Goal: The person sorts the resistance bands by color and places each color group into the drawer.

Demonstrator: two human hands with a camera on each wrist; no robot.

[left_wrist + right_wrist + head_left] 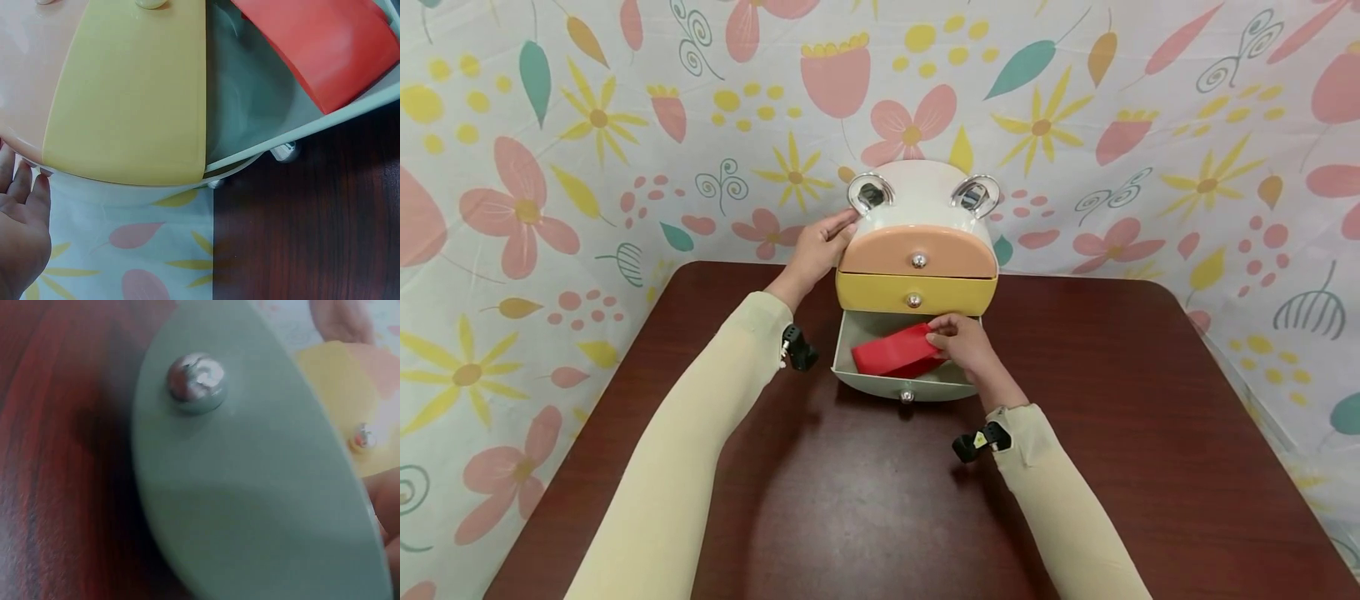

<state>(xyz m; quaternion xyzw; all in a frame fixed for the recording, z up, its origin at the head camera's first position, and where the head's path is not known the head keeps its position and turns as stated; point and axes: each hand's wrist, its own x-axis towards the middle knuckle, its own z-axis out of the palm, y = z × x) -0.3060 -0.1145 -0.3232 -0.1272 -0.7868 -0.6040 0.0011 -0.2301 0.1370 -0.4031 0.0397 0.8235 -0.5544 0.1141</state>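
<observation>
A small cabinet (917, 200) with a white top and two silver-rimmed eyes stands at the back of the table. Its green bottom drawer (872, 385) is pulled out. A red, flat, folded packet (887, 353) lies slantwise inside it, also seen in the left wrist view. My right hand (967, 344) reaches over the drawer's right side and pinches the packet's right end between thumb and fingers. Against the cabinet's left side, below the left eye, my left hand (816, 252) rests with its fingers extended. The green drawer front mostly hides the right hand in the right wrist view.
Above the green drawer, the yellow drawer (880, 293) and the orange drawer (880, 250) are closed, each with a round silver knob. The dark wooden table (865, 500) extends around the cabinet. A flower-patterned cloth (700, 125) hangs directly behind.
</observation>
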